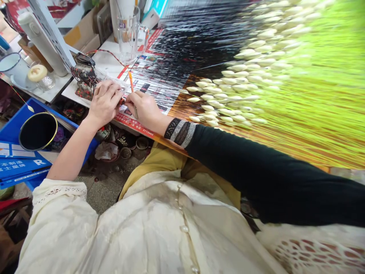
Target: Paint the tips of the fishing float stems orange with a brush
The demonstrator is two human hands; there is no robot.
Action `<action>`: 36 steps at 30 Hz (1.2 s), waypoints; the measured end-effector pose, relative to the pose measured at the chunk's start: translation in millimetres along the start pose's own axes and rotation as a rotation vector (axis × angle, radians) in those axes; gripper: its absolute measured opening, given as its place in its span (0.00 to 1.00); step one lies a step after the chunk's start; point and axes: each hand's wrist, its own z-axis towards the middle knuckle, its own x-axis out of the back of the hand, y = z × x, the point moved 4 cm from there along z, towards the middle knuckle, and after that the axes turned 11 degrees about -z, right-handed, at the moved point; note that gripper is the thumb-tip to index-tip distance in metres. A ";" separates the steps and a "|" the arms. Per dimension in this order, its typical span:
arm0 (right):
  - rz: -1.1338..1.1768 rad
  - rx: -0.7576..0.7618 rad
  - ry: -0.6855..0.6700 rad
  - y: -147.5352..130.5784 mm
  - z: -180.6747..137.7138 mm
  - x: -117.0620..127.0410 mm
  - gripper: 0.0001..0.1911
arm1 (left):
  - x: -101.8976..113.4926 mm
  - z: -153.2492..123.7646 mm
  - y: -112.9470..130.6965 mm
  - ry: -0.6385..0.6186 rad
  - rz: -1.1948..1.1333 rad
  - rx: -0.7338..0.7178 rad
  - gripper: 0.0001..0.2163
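Paper chart [148, 87] on white board [107, 57], glass tumbler [128, 42] behind, blue crate [37, 106] below.

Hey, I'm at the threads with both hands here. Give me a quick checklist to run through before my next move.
1. Slim orange tool gripped in the right hand: ok, pinched between the fingers.
2. Left hand placed at the front of the threads: ok; whether it grips anything: cannot tell.
3. Printed chart sheet visible beneath the threads: ok.
4. Cream bobbins hanging free of tangles: cannot tell, the view is too blurred.
5. Glass tumbler upright and apart from both hands: ok.
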 end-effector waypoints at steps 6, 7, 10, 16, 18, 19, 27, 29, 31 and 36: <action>-0.003 0.012 -0.005 -1.9 0.6 1.1 0.11 | -0.2 -1.4 0.4 -0.001 0.010 0.007 0.16; -0.008 0.012 -0.009 -2.7 1.2 1.4 0.11 | -0.6 -1.7 0.2 0.000 0.012 0.008 0.16; -0.029 0.029 -0.004 -5.5 2.6 3.1 0.12 | -1.8 -2.3 -0.7 0.007 0.013 0.013 0.16; -0.028 0.054 0.000 -10.3 5.3 6.9 0.09 | -2.5 -1.2 -1.7 0.024 0.021 0.027 0.16; -0.024 0.041 -0.027 -10.9 5.6 8.6 0.09 | -1.5 -0.6 -1.3 0.024 0.031 0.027 0.16; -0.021 0.034 -0.035 -10.8 5.2 10.1 0.09 | -0.7 -0.4 -0.6 0.021 0.039 0.025 0.16; 0.038 0.003 0.044 -7.7 -16.2 42.2 0.05 | 9.3 -5.3 35.5 0.095 0.031 -0.047 0.11; 0.046 0.001 0.067 -10.7 -24.5 51.5 0.05 | 9.1 -9.1 51.2 0.147 -0.016 -0.082 0.09; 0.042 0.000 0.085 -15.6 -32.9 60.6 0.05 | 8.4 -13.3 64.6 0.201 -0.063 -0.102 0.08; 0.048 0.098 0.034 -36.3 -52.0 80.6 0.06 | 8.7 -23.6 82.1 0.276 -0.210 -0.057 0.07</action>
